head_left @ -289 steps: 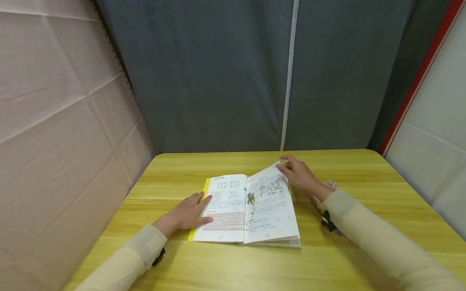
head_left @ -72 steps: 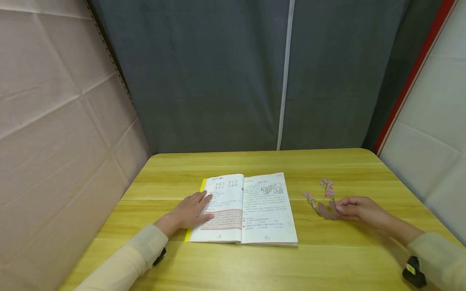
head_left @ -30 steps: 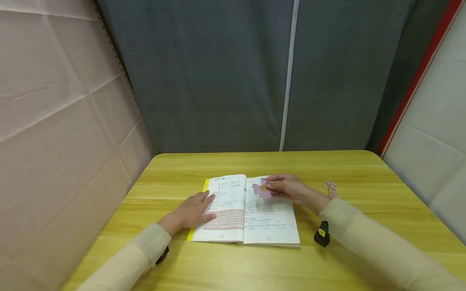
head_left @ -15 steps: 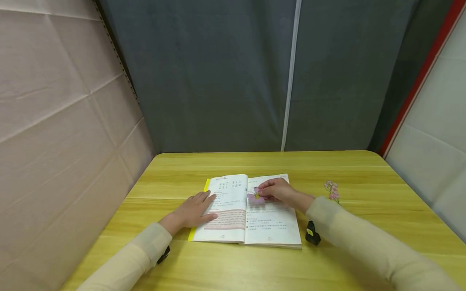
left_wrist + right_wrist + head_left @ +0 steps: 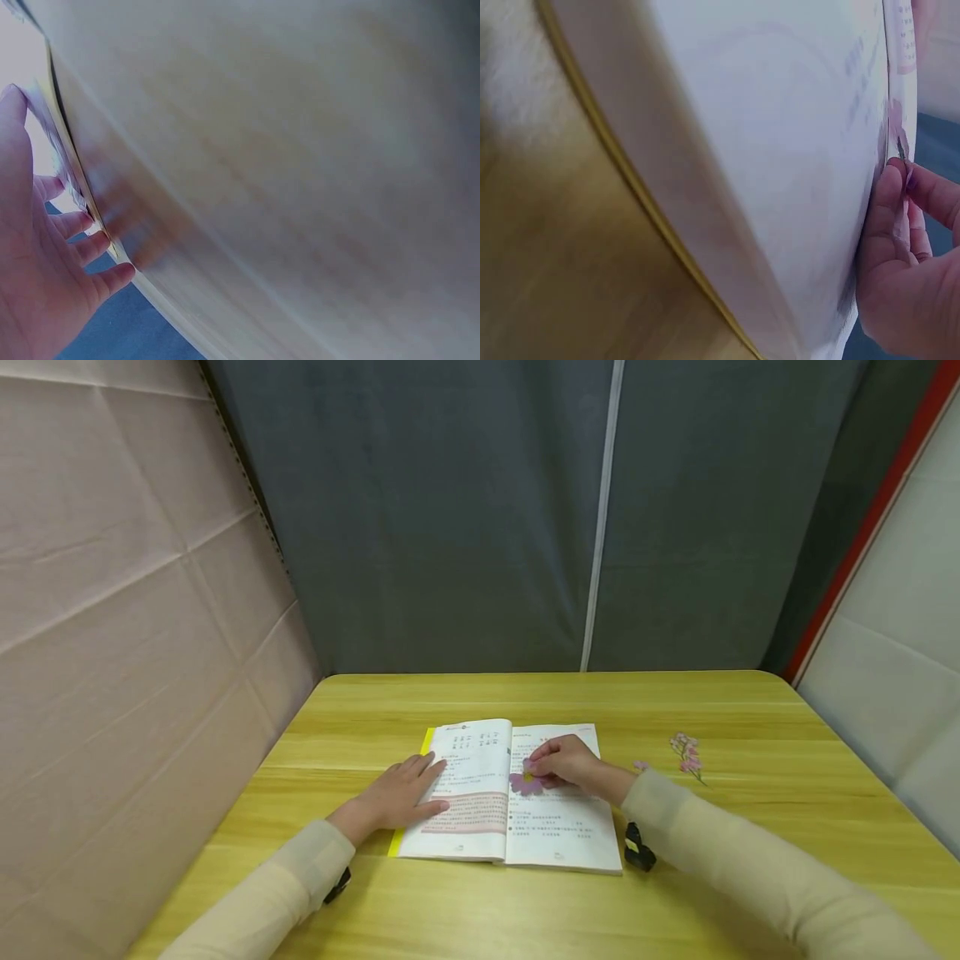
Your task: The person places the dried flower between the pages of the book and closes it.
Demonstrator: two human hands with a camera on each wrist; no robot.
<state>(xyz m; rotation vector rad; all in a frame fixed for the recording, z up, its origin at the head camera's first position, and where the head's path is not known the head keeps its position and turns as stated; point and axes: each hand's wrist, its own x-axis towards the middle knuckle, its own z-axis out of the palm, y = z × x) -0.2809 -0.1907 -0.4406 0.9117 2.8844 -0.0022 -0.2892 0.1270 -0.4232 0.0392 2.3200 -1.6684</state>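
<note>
An open book (image 5: 564, 839) with a yellow cover edge lies on the table in the head view. My left hand (image 5: 392, 795) rests on its left page, fingers spread and straight; the left wrist view shows the fingertips along the book's edge. Over the right page, close to the centre fold, my right hand (image 5: 572, 762) pinches a flat pinkish-purple flower (image 5: 523, 785) with a yellow centre between thumb and forefinger. In the right wrist view the flower (image 5: 896, 124) appears nearly edge-on at the fingertips, low over the paper. Part of it is hidden by the fingers.
To the right of the book, a pink flower sprig (image 5: 688, 757) lies on the wooden table (image 5: 465, 910). Another small pink bloom (image 5: 640, 766) peeks out behind the right sleeve (image 5: 712, 827). A grey curtain (image 5: 450, 527) hangs behind the table, with pale fabric walls at both sides.
Earlier the right hand turned a page over a dried sprig, then took the flower from the table's right side. Since then it has carried the flower left and lower over the right page.
</note>
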